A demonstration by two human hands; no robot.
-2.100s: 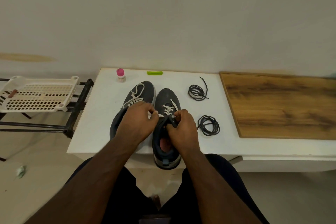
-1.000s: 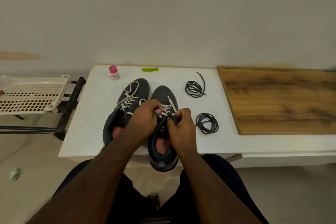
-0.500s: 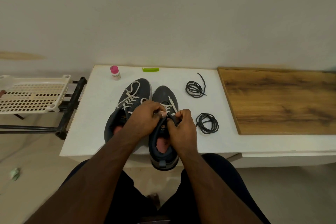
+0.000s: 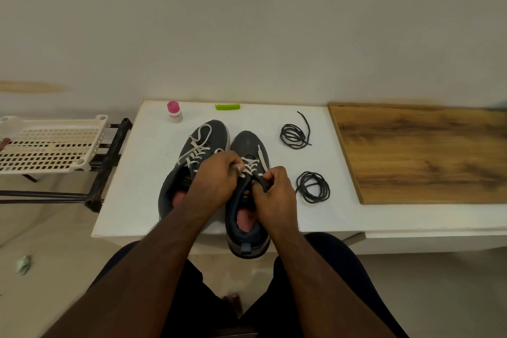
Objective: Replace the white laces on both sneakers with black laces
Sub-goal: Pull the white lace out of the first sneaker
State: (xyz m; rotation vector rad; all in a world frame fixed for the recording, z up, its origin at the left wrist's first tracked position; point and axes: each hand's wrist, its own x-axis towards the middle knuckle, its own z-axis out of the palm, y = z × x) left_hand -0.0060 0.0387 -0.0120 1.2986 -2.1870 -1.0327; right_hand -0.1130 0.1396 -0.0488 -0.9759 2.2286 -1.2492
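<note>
Two dark grey sneakers stand side by side on the white table (image 4: 131, 173), toes away from me. The left sneaker (image 4: 208, 134) has its white lace lying loose across the top. The right sneaker (image 4: 247, 143) overhangs the table's front edge at the heel. My left hand (image 4: 216, 175) pinches the right sneaker's white lace (image 4: 252, 163) near the upper eyelets. My right hand (image 4: 274, 195) grips the sneaker's collar and tongue. Two coiled black laces lie to the right: the far black lace (image 4: 295, 134) and the near black lace (image 4: 312, 186).
A small pink-capped bottle (image 4: 174, 111) and a green clip (image 4: 227, 106) sit at the table's back edge. A wooden board (image 4: 425, 151) covers the right side. A white plastic rack (image 4: 49, 145) on a black frame stands left of the table. My knees are below.
Both hands stay on the right sneaker; the left hand has shifted slightly toward the toe along the white lace. The sneakers and black laces have not moved.
</note>
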